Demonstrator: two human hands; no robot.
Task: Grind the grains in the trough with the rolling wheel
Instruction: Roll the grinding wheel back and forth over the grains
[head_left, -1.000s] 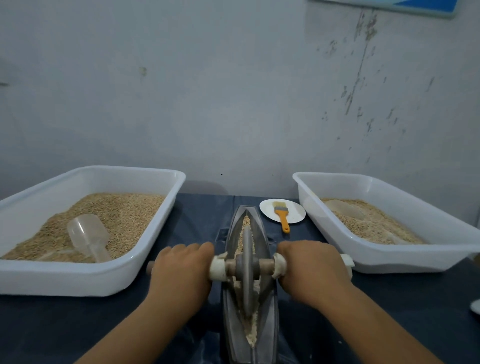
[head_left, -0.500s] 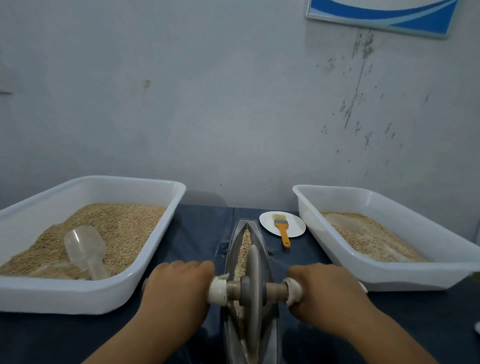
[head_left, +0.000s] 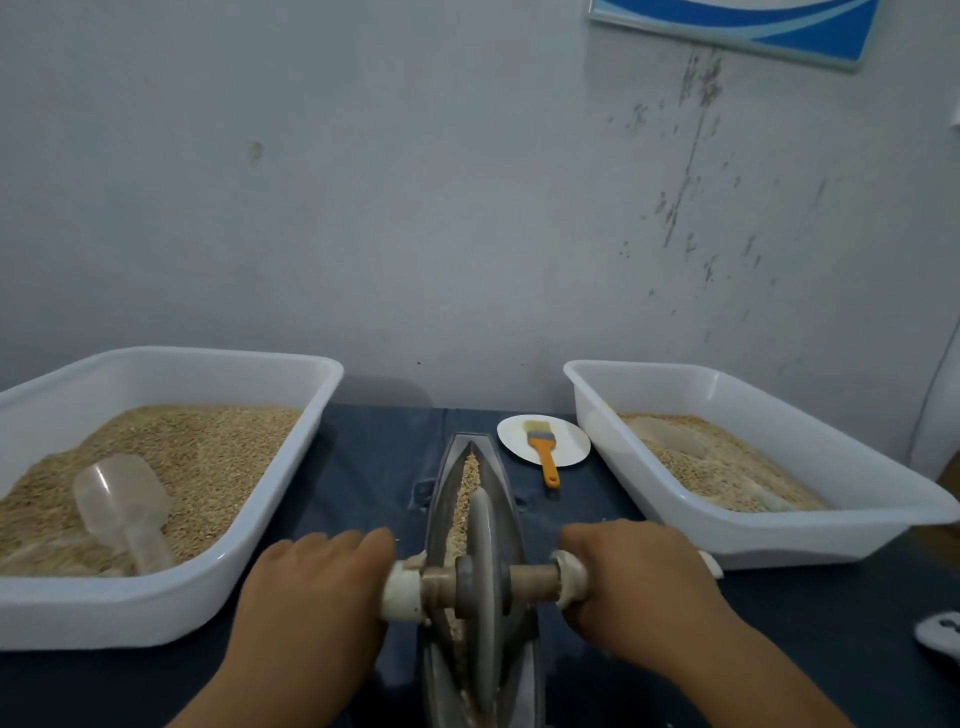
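A plain workroom: stained wall, grain-filled tubs, grinding trough.

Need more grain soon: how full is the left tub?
Partly full. Grain covers the left tub floor, below the rim, with a clear scoop resting on it.

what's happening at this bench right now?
A person is grinding grains in a narrow metal trough with a rolling wheel. The left hand and right hand each grip one end of the wheel's axle, with the wheel standing in the trough's groove. Grains lie in the groove ahead of the wheel. White bins of grain sit on either side, the left bin holding a clear scoop. A brush rests on a small plate behind.
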